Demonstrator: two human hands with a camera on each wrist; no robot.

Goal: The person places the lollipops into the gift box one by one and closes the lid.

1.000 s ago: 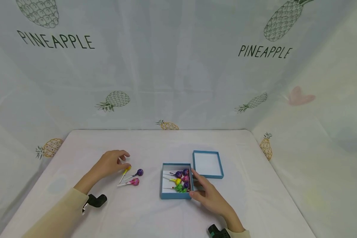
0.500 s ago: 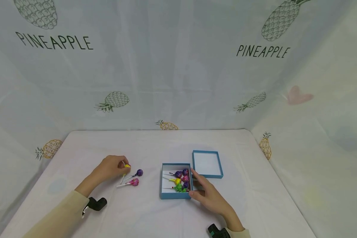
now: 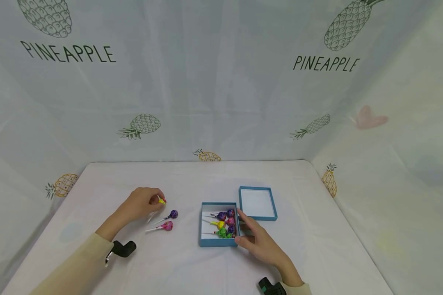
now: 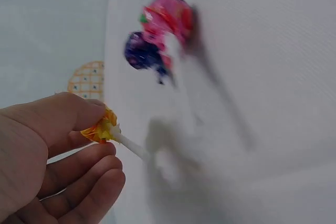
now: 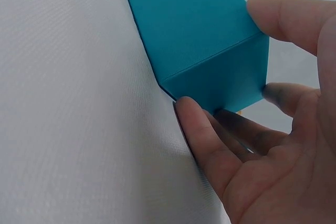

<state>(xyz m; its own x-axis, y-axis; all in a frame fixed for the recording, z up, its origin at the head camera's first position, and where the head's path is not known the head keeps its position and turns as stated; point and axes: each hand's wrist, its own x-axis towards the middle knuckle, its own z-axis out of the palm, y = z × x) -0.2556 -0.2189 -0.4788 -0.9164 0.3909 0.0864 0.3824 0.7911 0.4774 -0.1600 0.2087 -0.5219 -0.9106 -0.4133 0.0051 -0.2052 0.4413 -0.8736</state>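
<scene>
My left hand [image 3: 142, 203] pinches a yellow-wrapped lollipop [image 4: 101, 129] by its head, between thumb and fingers. Its white stick points down toward the cloth. Just to the right of that hand lie a purple lollipop [image 3: 173, 214] and a pink lollipop [image 3: 167, 225]. My right hand [image 3: 260, 241] rests against the right side of a blue box [image 3: 218, 243]. In the right wrist view the thumb touches one corner, and the spread fingers lie along the box's end wall [image 5: 226, 77]. Several wrapped lollipops [image 3: 221, 224] in purple, yellow, pink and green lie in the box.
A blue-rimmed box lid [image 3: 258, 203] lies inner side up, behind and right of the box. White cloth covers the table [image 3: 162, 266], and a pineapple-printed curtain [image 3: 221, 82] hangs at the back and sides.
The left hand has closed its fingers on the yellow lollipop and lifted it slightly, up and to the right. The right hand and the box have stayed in place.
</scene>
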